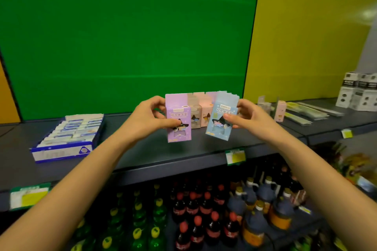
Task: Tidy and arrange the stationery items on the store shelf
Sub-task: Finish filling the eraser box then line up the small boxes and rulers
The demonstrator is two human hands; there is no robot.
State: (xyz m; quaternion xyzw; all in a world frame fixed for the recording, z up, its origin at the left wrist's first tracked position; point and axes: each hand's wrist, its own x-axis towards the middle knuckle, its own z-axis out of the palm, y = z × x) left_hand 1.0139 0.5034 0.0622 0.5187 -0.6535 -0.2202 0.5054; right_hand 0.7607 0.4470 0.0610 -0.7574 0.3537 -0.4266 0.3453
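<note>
Pinching a purple box point(178, 126) in the left hand point(152, 115), with the thumb lying across the printed front and the fingers curling round the back edge. Doing the same on the other side: gripping a light blue box point(221, 122) in the right hand point(247, 115), thumb on the front, fingers wrapping behind. Holding both upright and side by side, faces toward the camera, with a small gap between, over the middle of the dark shelf point(142, 149). Tilting the blue one slightly. Not managing to tell about contact between the box bottoms and the shelf surface.

Seeing a short row of matching boxes point(204, 111) standing right behind those two, pinkish and greyish, up against the green back panel point(122, 36). Also spotting one more pink box point(279, 111) standing off to the right, near some blurry clear packaging and flat long packs point(306, 113) lying on the shelf. Noticing white-and-black boxes point(357, 93) stacking up at the far right, in front of a yellow panel point(306, 36).

Over on the left, looking at a blue-and-white display tray point(61, 152) holding rows of small packs, well apart from the hands. Catching yellow price tags point(235, 156) hanging on the shelf's front edge. Down below, seeing green bottles point(138, 220), red-capped cola bottles point(195, 210) and dark jugs point(255, 210) crowding the lower shelf.
</note>
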